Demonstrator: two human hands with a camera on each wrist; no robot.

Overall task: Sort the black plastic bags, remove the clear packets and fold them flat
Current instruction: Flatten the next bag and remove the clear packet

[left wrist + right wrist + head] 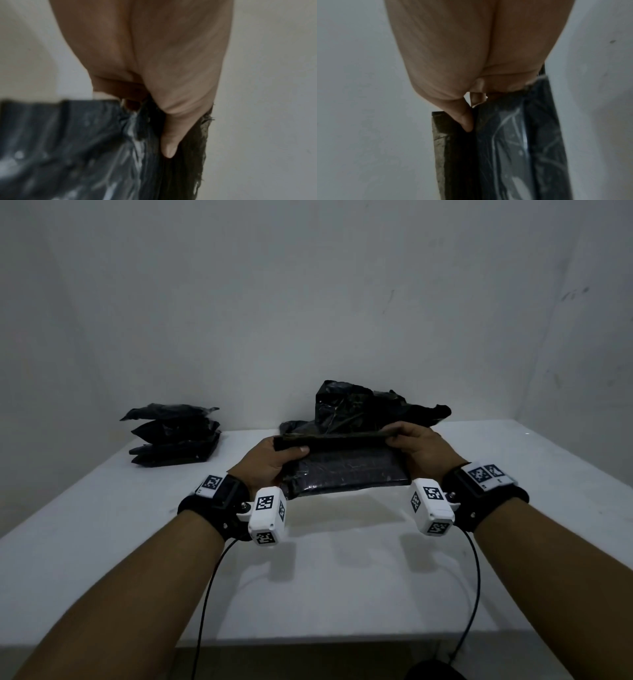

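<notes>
1 bag stack (174, 436), far left

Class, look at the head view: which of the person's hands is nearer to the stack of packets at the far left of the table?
Left. The left hand grips the packet's end on the stack's side; the right hand grips the opposite end, farther away.

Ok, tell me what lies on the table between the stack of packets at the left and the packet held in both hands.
Nothing: in the head view, bare white table separates the stack of packets from the held packet.
</notes>
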